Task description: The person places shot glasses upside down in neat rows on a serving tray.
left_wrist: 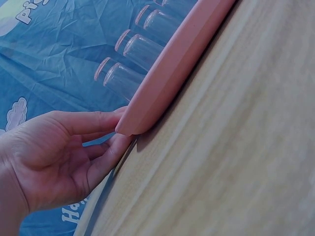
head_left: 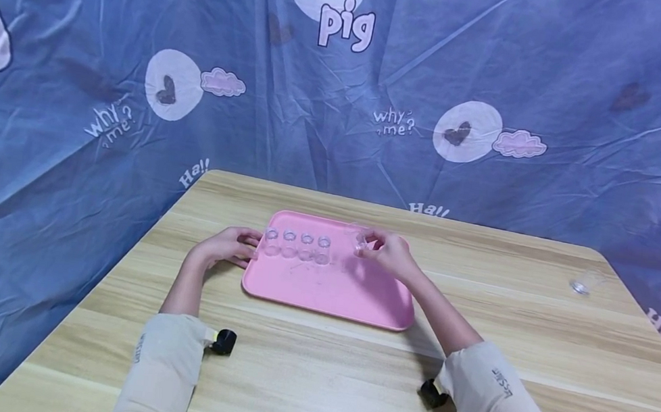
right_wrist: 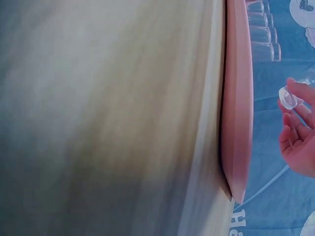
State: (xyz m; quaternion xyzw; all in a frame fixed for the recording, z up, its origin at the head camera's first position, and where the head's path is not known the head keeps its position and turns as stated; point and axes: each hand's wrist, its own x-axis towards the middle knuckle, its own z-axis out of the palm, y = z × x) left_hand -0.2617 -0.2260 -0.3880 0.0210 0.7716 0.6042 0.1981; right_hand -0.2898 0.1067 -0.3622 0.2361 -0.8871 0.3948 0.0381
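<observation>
On the table lies a pink tray [head_left: 320, 296], with several small clear glasses [head_left: 289, 245] standing in a row along its left part. At the tray's left edge is my left hand [head_left: 229, 247]; in the left wrist view its fingertips and thumb [left_wrist: 110, 155] grip the rim at the corner. Over the tray's right part, my right hand [head_left: 391, 255] pinches a small clear glass [right_wrist: 288, 98] between thumb and fingers. This glass is tilted and set apart from the row. The hand covers part of it.
Far to the right on the wooden table [head_left: 525, 323] is another clear glass [head_left: 581, 287], near the table's edge. A blue printed cloth [head_left: 315, 129] hangs behind and at the sides. Black wrist cameras [head_left: 223, 342] sit at both sleeves.
</observation>
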